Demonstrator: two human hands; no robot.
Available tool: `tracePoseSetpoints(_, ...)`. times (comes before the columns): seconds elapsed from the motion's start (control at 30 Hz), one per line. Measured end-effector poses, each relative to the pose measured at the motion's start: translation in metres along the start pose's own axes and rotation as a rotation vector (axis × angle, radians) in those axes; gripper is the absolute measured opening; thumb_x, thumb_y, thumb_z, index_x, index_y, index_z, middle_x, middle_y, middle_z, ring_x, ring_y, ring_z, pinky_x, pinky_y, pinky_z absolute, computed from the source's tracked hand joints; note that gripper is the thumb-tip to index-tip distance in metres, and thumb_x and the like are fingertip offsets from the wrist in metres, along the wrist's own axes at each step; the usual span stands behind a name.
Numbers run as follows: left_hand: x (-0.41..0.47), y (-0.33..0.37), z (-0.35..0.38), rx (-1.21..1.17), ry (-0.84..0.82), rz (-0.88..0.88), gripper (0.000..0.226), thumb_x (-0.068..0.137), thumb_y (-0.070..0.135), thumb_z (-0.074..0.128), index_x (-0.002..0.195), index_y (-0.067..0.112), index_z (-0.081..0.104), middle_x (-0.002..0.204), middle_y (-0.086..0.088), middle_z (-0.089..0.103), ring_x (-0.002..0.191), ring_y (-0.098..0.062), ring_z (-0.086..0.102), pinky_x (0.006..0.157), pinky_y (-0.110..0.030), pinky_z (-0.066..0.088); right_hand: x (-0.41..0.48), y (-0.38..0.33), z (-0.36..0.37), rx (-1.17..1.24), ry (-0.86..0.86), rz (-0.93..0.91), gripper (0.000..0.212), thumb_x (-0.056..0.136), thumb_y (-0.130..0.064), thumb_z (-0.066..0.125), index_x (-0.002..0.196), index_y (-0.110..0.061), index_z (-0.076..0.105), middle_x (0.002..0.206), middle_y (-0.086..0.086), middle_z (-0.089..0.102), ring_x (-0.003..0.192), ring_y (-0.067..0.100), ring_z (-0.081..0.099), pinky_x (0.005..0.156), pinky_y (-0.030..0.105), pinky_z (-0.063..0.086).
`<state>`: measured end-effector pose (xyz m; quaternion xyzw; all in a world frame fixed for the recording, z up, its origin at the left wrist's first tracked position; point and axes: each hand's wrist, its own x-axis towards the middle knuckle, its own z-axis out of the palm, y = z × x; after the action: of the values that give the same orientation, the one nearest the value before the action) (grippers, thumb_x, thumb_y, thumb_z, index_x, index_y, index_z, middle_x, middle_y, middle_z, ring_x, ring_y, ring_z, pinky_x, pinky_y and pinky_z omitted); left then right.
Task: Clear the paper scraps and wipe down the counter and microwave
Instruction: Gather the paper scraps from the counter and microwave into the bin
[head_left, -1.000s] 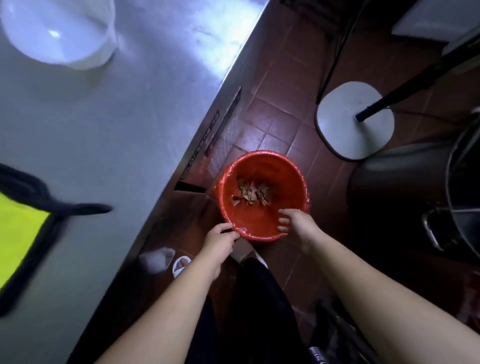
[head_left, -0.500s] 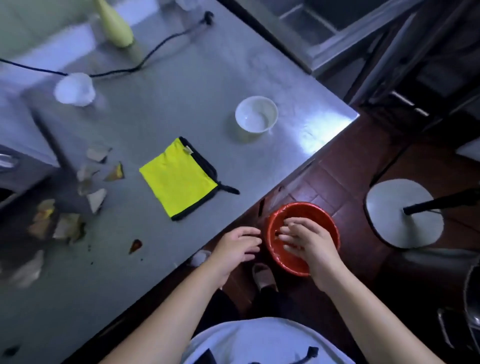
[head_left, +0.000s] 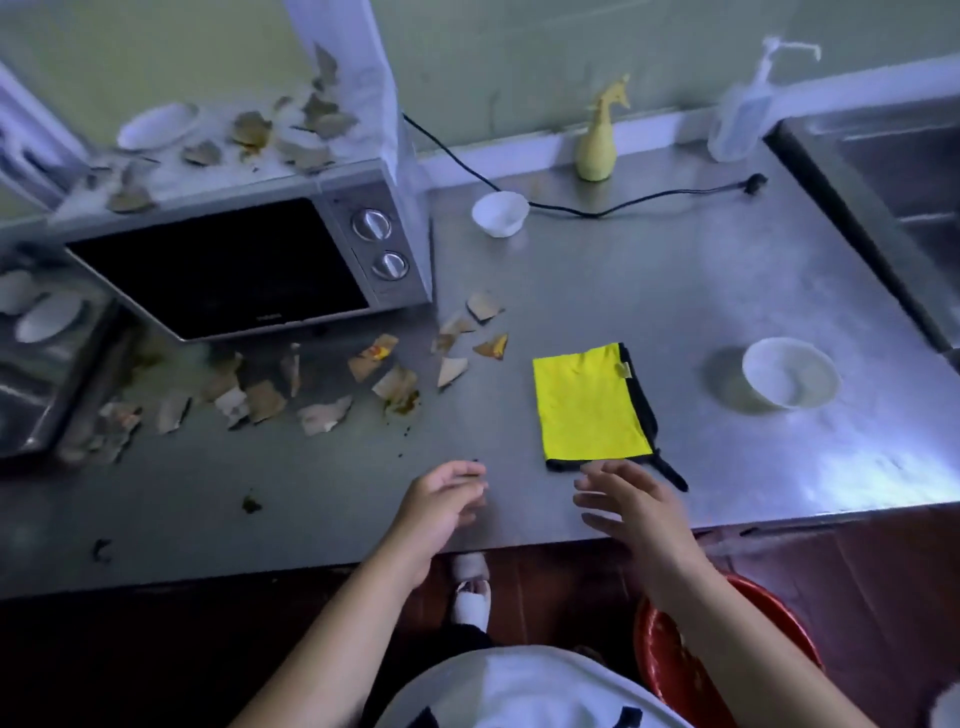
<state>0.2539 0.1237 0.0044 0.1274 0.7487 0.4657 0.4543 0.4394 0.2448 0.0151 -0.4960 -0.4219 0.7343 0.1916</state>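
Barely started: scraps remain, nothing wiped

My hands are both empty, fingers loosely spread. The left hand (head_left: 441, 501) and right hand (head_left: 634, 501) hover over the worktop's (head_left: 675, 291) front edge. Paper scraps (head_left: 322, 384): over a dozen before the one microwave (head_left: 234, 260), roughly ten more on its top. One yellow cloth (head_left: 587, 402) lies flat, just beyond my right hand. One red bucket (head_left: 670, 665) is on the floor. Two white bowls (head_left: 789, 371) sit on the worktop.

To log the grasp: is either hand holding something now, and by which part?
Nothing is held. The left hand and right hand hover open above the counter.
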Motion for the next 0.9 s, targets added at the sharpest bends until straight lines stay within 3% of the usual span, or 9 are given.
tracePoseSetpoints(0.17, 0.039, 0.001, -0.040, 0.121, 0.079, 0.053, 0.019, 0.094, 0.009, 0.060, 0.106, 0.022, 0.067, 0.111, -0.006, 0.069, 0.097, -0.020, 0.064, 0.087, -0.032, 0.051, 0.006, -0.010, 0.033, -0.041, 0.008, -0.016, 0.005, 0.090, -0.008, 0.065, 0.088, -0.011, 0.068, 0.082, 0.006, 0.070, 0.079, 0.021, 0.069, 0.080, 0.037, 0.051)
tracePoseSetpoints(0.33, 0.112, 0.026, -0.065, 0.388, 0.072, 0.128, 0.033, 0.092, 0.019, 0.061, 0.125, 0.025, 0.057, 0.127, 0.002, 0.054, 0.111, -0.016, 0.054, 0.087, -0.029, 0.042, 0.005, -0.028, 0.059, -0.040, 0.113, -0.041, 0.007, 0.093, -0.006, 0.063, 0.090, -0.005, 0.069, 0.086, 0.013, 0.072, 0.079, 0.024, 0.069, 0.079, 0.037, 0.051)
tracePoseSetpoints(0.47, 0.171, 0.052, -0.066, 0.707, 0.026, 0.205, 0.042, 0.089, 0.022, 0.061, 0.130, 0.020, 0.053, 0.116, -0.005, 0.056, 0.095, -0.024, 0.059, 0.074, -0.032, 0.050, 0.002, -0.037, 0.073, -0.048, 0.200, -0.087, 0.010, 0.094, -0.006, 0.061, 0.090, -0.008, 0.070, 0.095, 0.017, 0.074, 0.080, 0.024, 0.072, 0.086, 0.045, 0.053)
tracePoseSetpoints(0.63, 0.221, 0.061, -0.059, 0.988, 0.006, 0.272, 0.051, 0.090, 0.029, 0.058, 0.139, 0.019, 0.049, 0.134, -0.015, 0.053, 0.119, -0.035, 0.054, 0.097, -0.041, 0.048, -0.003, -0.035, 0.090, -0.009, 0.322, -0.074, 0.011, 0.094, -0.005, 0.061, 0.092, -0.006, 0.071, 0.095, 0.020, 0.074, 0.080, 0.023, 0.073, 0.082, 0.041, 0.053)
tracePoseSetpoints(0.7, 0.230, 0.063, -0.056, 1.016, 0.038, 0.294, 0.042, 0.089, 0.036, 0.058, 0.127, 0.018, 0.057, 0.126, -0.014, 0.057, 0.114, -0.036, 0.056, 0.089, -0.039, 0.047, -0.008, -0.033, 0.094, 0.006, 0.348, -0.060, 0.012, 0.096, -0.006, 0.060, 0.097, -0.004, 0.071, 0.097, 0.021, 0.074, 0.086, 0.028, 0.072, 0.082, 0.041, 0.054)
tracePoseSetpoints(0.77, 0.236, 0.064, -0.053, 0.983, 0.082, 0.308, 0.025, 0.086, 0.039, 0.057, 0.093, 0.016, 0.064, 0.100, -0.010, 0.066, 0.092, -0.034, 0.062, 0.069, -0.035, 0.042, -0.014, -0.030, 0.097, 0.006, 0.375, -0.055, 0.013, 0.096, -0.007, 0.059, 0.101, -0.003, 0.071, 0.098, 0.019, 0.074, 0.092, 0.031, 0.072, 0.086, 0.043, 0.055)
tracePoseSetpoints(0.8, 0.237, 0.063, -0.051, 0.967, 0.098, 0.307, 0.027, 0.085, 0.041, 0.059, 0.083, 0.014, 0.062, 0.086, -0.006, 0.066, 0.080, -0.030, 0.061, 0.064, -0.034, 0.037, -0.018, -0.028, 0.098, 0.003, 0.389, -0.057, 0.014, 0.097, -0.007, 0.059, 0.101, -0.003, 0.071, 0.099, 0.018, 0.074, 0.094, 0.032, 0.072, 0.088, 0.045, 0.055)
tracePoseSetpoints(0.9, 0.239, 0.062, -0.051, 0.951, 0.066, 0.299, 0.028, 0.085, 0.041, 0.067, 0.079, 0.014, 0.063, 0.076, 0.001, 0.065, 0.072, -0.024, 0.061, 0.066, -0.032, 0.043, -0.024, -0.022, 0.099, 0.005, 0.426, -0.043, 0.014, 0.097, -0.006, 0.058, 0.099, -0.001, 0.070, 0.100, 0.020, 0.073, 0.096, 0.035, 0.070, 0.093, 0.050, 0.053)
